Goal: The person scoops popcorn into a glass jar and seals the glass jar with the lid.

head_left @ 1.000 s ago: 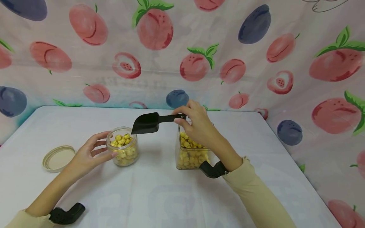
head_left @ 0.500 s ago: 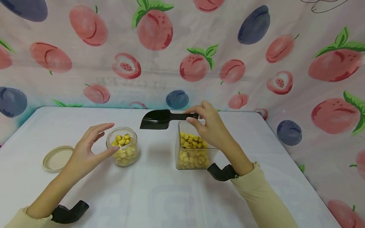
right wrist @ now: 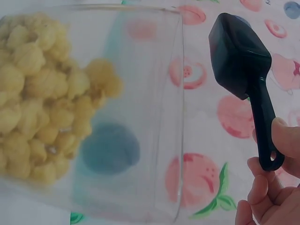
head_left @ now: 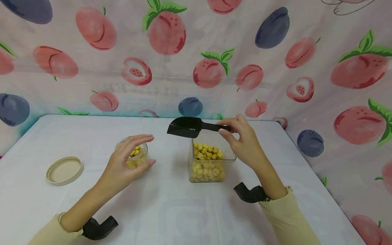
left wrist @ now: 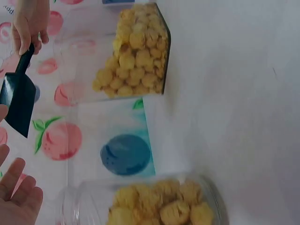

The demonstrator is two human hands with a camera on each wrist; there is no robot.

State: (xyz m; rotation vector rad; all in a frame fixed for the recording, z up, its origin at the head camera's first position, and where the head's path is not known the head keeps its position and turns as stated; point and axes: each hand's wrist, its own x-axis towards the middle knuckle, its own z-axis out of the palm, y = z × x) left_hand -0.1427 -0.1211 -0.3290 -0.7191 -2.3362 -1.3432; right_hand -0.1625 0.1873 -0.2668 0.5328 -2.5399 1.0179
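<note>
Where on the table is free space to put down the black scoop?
The table is bare in front, between the two sleeves. It is also bare to the right of the square container, up to the table edge. The middle is crowded: the left hand covers the round jar, the lid lies further left, and the right hand holds the scoop.

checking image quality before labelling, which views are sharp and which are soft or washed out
Head view: even, soft light, sharp on the black scoop and square container, faint shadows only. Left wrist view: overexposed white table, round jar blurred at the bottom edge. Right wrist view: hazy, the popcorn soft through the container wall.
</note>
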